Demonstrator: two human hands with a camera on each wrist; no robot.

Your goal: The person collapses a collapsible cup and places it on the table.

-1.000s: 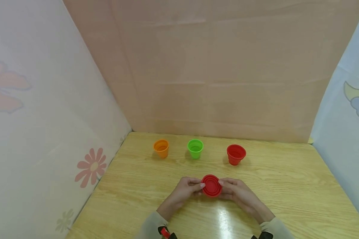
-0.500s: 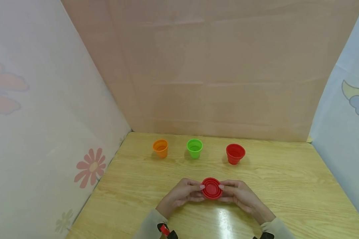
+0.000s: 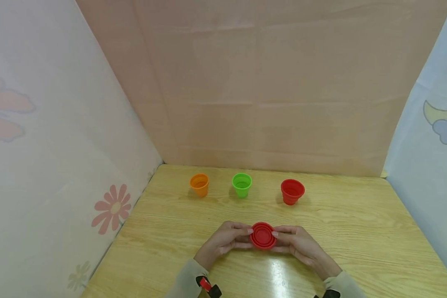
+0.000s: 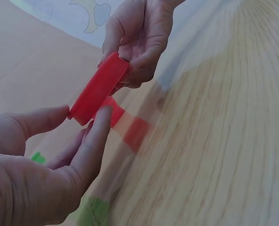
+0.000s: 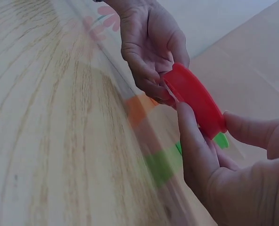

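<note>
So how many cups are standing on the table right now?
3: the orange cup, leftmost; the green cup, in the middle; the red cup, on the right. None seems hidden.

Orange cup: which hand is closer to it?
Left. The left hand is on the near side of the orange cup, a little to its right; the right hand is also on the near side but much farther right.

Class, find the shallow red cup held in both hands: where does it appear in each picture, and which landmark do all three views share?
Head: the shallow red cup is low, right of centre, between the left hand and right hand.
Left wrist: side-on and tilted, slightly left of and above centre.
Right wrist: side-on and tilted, right of centre.
Shared landmark: the green cup, plain in the head view, mostly hidden in both wrist views.
</note>
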